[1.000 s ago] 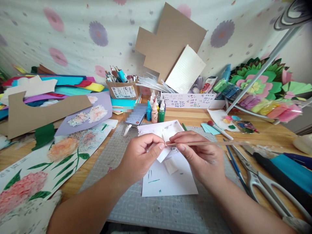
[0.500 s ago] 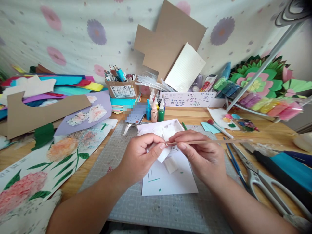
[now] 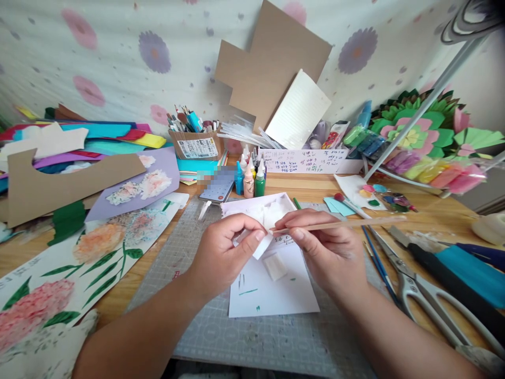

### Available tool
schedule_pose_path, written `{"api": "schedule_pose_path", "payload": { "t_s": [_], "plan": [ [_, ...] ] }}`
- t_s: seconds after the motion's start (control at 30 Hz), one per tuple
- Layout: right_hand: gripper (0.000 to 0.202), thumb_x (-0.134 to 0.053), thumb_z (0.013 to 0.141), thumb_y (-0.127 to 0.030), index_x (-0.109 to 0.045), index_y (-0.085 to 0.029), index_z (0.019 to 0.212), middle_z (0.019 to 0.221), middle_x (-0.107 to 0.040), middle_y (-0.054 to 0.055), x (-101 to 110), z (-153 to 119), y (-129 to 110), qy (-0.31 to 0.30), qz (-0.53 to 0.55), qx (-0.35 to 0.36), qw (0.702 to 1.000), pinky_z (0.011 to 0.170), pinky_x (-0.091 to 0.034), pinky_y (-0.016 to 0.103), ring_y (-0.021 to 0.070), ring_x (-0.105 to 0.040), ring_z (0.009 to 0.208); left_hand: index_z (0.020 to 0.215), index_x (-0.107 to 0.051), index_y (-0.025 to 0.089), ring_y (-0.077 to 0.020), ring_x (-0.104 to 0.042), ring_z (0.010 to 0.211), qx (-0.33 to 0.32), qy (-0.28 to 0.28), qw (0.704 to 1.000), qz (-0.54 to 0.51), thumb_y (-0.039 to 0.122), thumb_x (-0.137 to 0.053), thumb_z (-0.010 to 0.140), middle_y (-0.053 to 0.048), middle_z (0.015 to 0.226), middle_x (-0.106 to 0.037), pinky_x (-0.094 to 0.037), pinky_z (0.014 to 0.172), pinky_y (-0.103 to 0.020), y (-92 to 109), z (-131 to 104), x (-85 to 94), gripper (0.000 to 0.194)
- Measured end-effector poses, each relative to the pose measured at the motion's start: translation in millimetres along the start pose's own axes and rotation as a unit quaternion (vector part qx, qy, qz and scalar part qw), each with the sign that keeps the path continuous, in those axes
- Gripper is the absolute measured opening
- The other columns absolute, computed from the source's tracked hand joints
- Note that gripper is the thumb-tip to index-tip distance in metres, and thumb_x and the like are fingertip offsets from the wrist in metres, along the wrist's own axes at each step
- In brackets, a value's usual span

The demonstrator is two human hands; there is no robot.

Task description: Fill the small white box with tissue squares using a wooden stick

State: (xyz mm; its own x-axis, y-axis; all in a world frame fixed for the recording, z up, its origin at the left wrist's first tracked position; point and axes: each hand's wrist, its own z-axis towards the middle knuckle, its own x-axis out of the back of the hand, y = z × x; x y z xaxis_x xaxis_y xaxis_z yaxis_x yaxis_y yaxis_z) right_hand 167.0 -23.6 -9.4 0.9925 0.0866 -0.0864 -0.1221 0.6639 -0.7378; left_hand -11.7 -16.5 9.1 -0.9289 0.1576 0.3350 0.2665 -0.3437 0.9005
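My left hand (image 3: 231,252) pinches a small white paper piece (image 3: 262,247) between thumb and forefinger. Across from it, my right hand (image 3: 325,247) is closed round a thin, pale brown stick (image 3: 347,223). The stick's left tip meets the paper between my fingertips, and its other end points right. Below the hands lies a white sheet (image 3: 272,295) with green marks, bearing a small whitish square (image 3: 275,267). Behind the fingers is a shallow white box (image 3: 282,202), partly hidden by my hands.
A grey cutting mat (image 3: 173,258) lies beneath. Scissors (image 3: 414,284) and blue brushes (image 3: 381,263) are at the right. Paint bottles (image 3: 249,181) and a phone (image 3: 218,185) stand or lie behind. Flower paintings (image 3: 98,258) cover the left side.
The stick's right end has dipped slightly towards the mat side, and the paper in my left fingers has turned a little. The whole view has shifted slightly left.
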Motion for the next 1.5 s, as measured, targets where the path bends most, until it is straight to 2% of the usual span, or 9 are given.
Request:
{"api": "schedule_pose_path", "payload": {
  "t_s": [0.13, 0.2, 0.3, 0.43, 0.53, 0.67, 0.93, 1.17, 1.5],
  "plan": [
    [0.015, -0.067, 0.085, -0.014, -0.076, -0.026, 0.090, 0.087, -0.076, 0.001, 0.3, -0.7, 1.0, 0.007, 0.081, -0.029, 0.996, 0.081, -0.057, 0.036, 0.0179, -0.069, 0.088, 0.087, -0.068, 0.017, -0.0139, -0.060, 0.073, 0.020, 0.027, 0.998, -0.053, 0.030, -0.060, 0.088, -0.001, 0.081, -0.068, -0.045, 0.066, -0.024, -3.4, -1.2, 1.6, 0.015],
    [0.011, -0.068, 0.086, -0.019, -0.076, -0.026, 0.089, 0.086, -0.075, 0.002, 0.7, -0.1, -0.3, 0.002, 0.104, -0.051, 0.993, 0.081, -0.057, 0.037, 0.0183, -0.069, 0.087, 0.099, -0.069, 0.018, -0.0157, -0.062, 0.081, 0.018, 0.014, 0.994, -0.109, 0.039, -0.062, 0.088, -0.003, 0.091, -0.070, -0.047, 0.071, -0.025, -6.2, -1.4, 1.8, 0.024],
    [0.007, -0.069, 0.085, -0.022, -0.075, -0.025, 0.088, 0.084, -0.075, 0.003, 1.4, 1.0, -2.5, 0.004, 0.122, -0.073, 0.990, 0.078, -0.058, 0.036, 0.0190, -0.069, 0.086, 0.108, -0.069, 0.018, -0.0201, -0.064, 0.093, 0.041, -0.053, 0.970, -0.232, 0.049, -0.071, 0.080, -0.007, 0.102, -0.070, -0.048, 0.079, -0.029, -10.3, -0.7, 0.6, 0.041],
    [0.008, -0.070, 0.085, -0.020, -0.076, -0.024, 0.088, 0.084, -0.074, 0.002, 2.2, 0.5, -3.5, 0.002, 0.134, -0.071, 0.988, 0.079, -0.057, 0.036, 0.0187, -0.069, 0.086, 0.105, -0.068, 0.019, -0.0164, -0.062, 0.084, 0.094, -0.144, 0.928, -0.331, 0.045, -0.081, 0.071, -0.004, 0.094, -0.069, -0.047, 0.071, -0.026, -11.6, 0.3, -2.4, 0.045],
    [0.016, -0.068, 0.085, -0.014, -0.076, -0.025, 0.092, 0.086, -0.075, 0.002, 2.9, -0.5, -4.1, -0.003, 0.102, -0.018, 0.995, 0.081, -0.056, 0.037, 0.0183, -0.069, 0.087, 0.091, -0.069, 0.018, -0.0113, -0.057, 0.074, 0.089, -0.124, 0.939, -0.308, 0.035, -0.081, 0.073, 0.000, 0.084, -0.065, -0.044, 0.066, -0.022, -10.4, 0.1, -4.0, 0.028],
    [0.025, -0.066, 0.084, -0.005, -0.076, -0.024, 0.096, 0.089, -0.077, 0.002, 3.3, -0.3, -5.4, -0.013, 0.031, 0.031, 0.999, 0.081, -0.056, 0.036, 0.0184, -0.070, 0.087, 0.078, -0.068, 0.017, -0.0115, -0.057, 0.076, 0.046, -0.077, 0.957, -0.277, 0.030, -0.076, 0.079, 0.000, 0.079, -0.065, -0.044, 0.070, -0.023, -9.9, -0.8, -4.0, 0.015],
    [0.017, -0.067, 0.085, -0.012, -0.077, -0.023, 0.094, 0.087, -0.076, 0.003, 4.1, 1.3, -3.2, -0.016, 0.093, 0.013, 0.995, 0.078, -0.056, 0.041, 0.0219, -0.070, 0.086, 0.079, -0.069, 0.018, -0.0078, -0.050, 0.061, 0.026, -0.076, 0.972, -0.221, 0.024, -0.070, 0.082, 0.004, 0.068, -0.061, -0.036, 0.056, -0.020, -7.0, -1.7, -2.1, 0.007],
    [0.022, -0.067, 0.085, -0.009, -0.077, -0.025, 0.095, 0.086, -0.075, 0.002, 5.0, 1.3, -4.8, -0.032, 0.061, 0.006, 0.998, 0.079, -0.055, 0.038, 0.0200, -0.070, 0.086, 0.079, -0.071, 0.019, -0.0105, -0.053, 0.068, 0.024, -0.082, 0.983, -0.163, 0.021, -0.066, 0.083, 0.002, 0.075, -0.066, -0.038, 0.063, -0.024, -5.7, -2.1, 1.0, 0.007],
    [0.022, -0.067, 0.084, -0.007, -0.077, -0.023, 0.094, 0.088, -0.076, 0.003, 6.6, 3.9, -9.3, -0.070, 0.039, -0.002, 0.997, 0.080, -0.055, 0.037, 0.0191, -0.071, 0.086, 0.075, -0.067, 0.019, -0.0133, -0.049, 0.067, 0.041, -0.092, 0.978, -0.183, 0.030, -0.068, 0.082, 0.002, 0.069, -0.058, -0.035, 0.063, -0.028, -12.4, -2.2, 1.4, 0.013]
  ]
}}
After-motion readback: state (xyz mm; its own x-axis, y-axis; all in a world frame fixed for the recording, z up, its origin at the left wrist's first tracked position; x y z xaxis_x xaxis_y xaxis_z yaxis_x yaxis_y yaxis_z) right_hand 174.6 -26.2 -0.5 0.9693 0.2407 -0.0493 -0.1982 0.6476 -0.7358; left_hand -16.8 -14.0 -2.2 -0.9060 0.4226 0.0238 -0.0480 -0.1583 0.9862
